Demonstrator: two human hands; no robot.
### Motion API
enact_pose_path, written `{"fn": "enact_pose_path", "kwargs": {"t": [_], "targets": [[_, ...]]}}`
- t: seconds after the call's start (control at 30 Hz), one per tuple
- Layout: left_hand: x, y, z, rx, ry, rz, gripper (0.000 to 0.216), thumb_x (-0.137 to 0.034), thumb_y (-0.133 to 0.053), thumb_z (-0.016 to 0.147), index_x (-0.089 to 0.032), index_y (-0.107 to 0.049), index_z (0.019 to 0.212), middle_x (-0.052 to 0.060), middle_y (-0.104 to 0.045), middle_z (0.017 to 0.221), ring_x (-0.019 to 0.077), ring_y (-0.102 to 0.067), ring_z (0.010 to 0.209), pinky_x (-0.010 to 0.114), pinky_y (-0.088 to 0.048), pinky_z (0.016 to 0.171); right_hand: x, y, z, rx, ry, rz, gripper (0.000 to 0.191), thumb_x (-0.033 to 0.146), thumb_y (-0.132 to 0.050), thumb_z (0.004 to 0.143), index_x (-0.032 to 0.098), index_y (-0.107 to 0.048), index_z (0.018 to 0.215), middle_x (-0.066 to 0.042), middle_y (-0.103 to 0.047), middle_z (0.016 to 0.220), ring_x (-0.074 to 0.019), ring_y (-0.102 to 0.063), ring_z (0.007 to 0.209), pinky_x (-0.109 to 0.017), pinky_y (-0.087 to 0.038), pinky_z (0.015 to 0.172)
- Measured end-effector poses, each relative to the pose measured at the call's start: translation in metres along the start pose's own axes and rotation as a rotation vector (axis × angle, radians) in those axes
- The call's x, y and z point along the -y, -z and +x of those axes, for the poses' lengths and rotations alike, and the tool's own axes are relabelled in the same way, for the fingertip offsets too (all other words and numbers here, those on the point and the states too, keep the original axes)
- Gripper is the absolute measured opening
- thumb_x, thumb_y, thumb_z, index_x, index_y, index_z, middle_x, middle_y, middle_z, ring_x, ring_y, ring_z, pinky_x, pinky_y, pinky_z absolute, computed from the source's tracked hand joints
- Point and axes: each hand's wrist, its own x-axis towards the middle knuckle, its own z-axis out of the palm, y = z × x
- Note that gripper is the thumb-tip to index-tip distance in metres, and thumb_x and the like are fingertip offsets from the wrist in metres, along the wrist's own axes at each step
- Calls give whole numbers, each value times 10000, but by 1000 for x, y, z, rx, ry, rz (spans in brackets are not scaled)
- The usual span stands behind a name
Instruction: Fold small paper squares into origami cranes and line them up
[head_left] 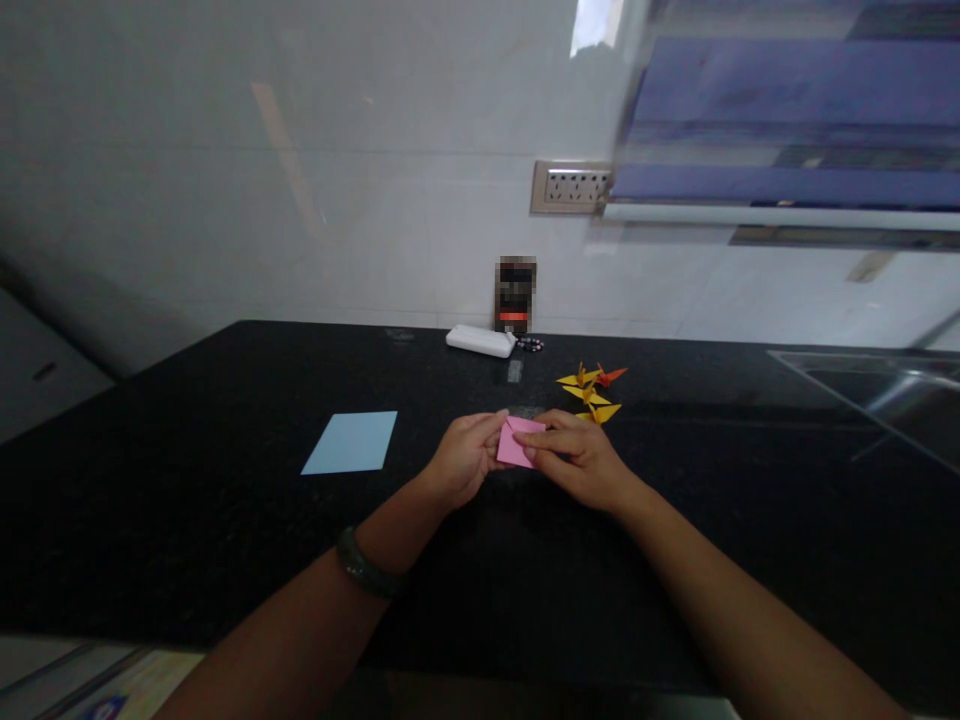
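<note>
A small folded square of pink origami paper (517, 453) is held between my two hands, over the dark countertop. My left hand (466, 458) grips its left edge, thumb on top and fingers partly hidden beneath. From the other side, my right hand (583, 458) pinches the paper, its fingertips lying across the top face. A crease line runs near the upper left corner of the pink square. Just beyond my right hand sit several folded paper cranes (591, 394), yellow ones and a red-orange one. Left of my left hand lies a flat light blue paper sheet (351, 443).
On the black countertop (225, 420), a white power bank (481, 341) with a beaded strap lies near the wall. A blurred upright device (515, 293) leans behind it. A metal sink (892, 395) is set in at the right. A socket panel (572, 187) is on the wall.
</note>
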Motion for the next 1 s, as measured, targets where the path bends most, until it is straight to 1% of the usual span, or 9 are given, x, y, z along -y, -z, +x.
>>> {"fn": "enact_pose_path", "kwargs": {"t": [0.07,0.17,0.23,0.33,0.37,0.43,0.57,0.87,1.0], "targets": [[2,0,0,2,-5,42,266,-340,-634,653,-87,-629,735,66,-636,650,126,-576,557,260,-465,558,2,0,0,12,-7,2,256,155,-507,760,230,-651,958,-47,-572,834,-123,-529,715,-253,-425,611],[4,1,2,-63,-45,101,254,-313,-682,602,-91,-614,704,47,-625,635,103,-557,536,229,-442,539,3,-2,1,4,-79,85,234,167,-485,767,223,-655,919,-48,-570,865,-136,-534,769,-277,-434,657],[5,1,3,-109,-69,113,241,-306,-680,603,-100,-600,700,36,-618,632,104,-556,541,233,-439,542,2,-5,2,-65,-229,214,206,204,-468,781,205,-635,903,-45,-564,855,-136,-538,761,-275,-448,642],[6,2,4,-152,-91,139,223,-303,-665,619,-115,-575,700,23,-610,632,110,-558,550,244,-438,546,0,-10,4,-213,-537,441,193,313,-501,762,191,-537,906,-1,-533,714,-111,-525,609,-233,-449,507],[7,2,5,-163,-98,156,218,-303,-661,622,-119,-568,696,16,-604,622,106,-551,539,239,-431,535,0,-11,5,-222,-616,494,213,347,-524,741,190,-505,884,21,-511,660,-100,-505,552,-217,-436,463],[7,3,5,-172,-111,201,215,-310,-652,629,-124,-559,685,2,-590,597,96,-533,507,224,-410,505,0,-14,5,-159,-702,529,234,386,-563,701,185,-469,772,50,-463,574,-82,-457,468,-195,-400,402],[6,1,4,-174,-143,274,212,-316,-644,629,-126,-557,667,-16,-570,557,82,-501,473,207,-379,473,1,-18,4,-22,-716,478,285,379,-580,686,184,-391,597,66,-408,497,-62,-397,400,-185,-352,372],[2,-2,1,-197,-98,256,265,-352,-671,588,-125,-574,684,-6,-591,571,104,-530,496,225,-402,488,-1,-18,1,-8,-707,453,248,347,-547,712,182,-402,599,68,-418,456,-64,-395,387,-181,-313,379],[3,-2,1,-158,-109,262,261,-311,-713,541,-127,-560,645,-11,-595,568,90,-521,492,210,-388,492,0,-16,2,-11,-709,454,243,343,-547,713,176,-414,597,66,-421,452,-63,-395,388,-178,-297,383]]}}
